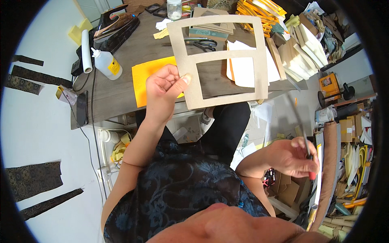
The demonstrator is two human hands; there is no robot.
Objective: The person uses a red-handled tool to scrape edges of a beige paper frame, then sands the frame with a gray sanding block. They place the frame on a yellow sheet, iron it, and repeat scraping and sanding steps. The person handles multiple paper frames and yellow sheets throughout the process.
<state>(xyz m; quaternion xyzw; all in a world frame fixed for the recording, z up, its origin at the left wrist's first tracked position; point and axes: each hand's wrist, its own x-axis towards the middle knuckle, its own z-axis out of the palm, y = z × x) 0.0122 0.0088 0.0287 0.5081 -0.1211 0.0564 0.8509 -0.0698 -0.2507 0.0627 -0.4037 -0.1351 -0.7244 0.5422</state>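
My left hand [164,91] pinches the left edge of a grey-beige cardboard frame [223,55] with two rectangular windows, thumb on its face. The frame is raised over the desk's front edge. My right hand [288,158] is off to the right, away from the frame, closed around a slim tool [303,133] with a red handle end. Its long dark shaft points up and is blurred, so its exact kind is unclear. Behind the frame lie black-handled scissors [205,45], seen through the upper window, and white sheets [241,70]. A yellow-orange sheet [141,85] lies beside my left hand.
On the desk [121,100] are an iron [114,25], a squeeze bottle [108,65], a white roll [86,51] and a glass jar [174,10]. Orange strips [258,16] and pale boards [304,51] crowd the back right. A brown roll [328,158] stands at right; fabric pieces [36,180] lie left.
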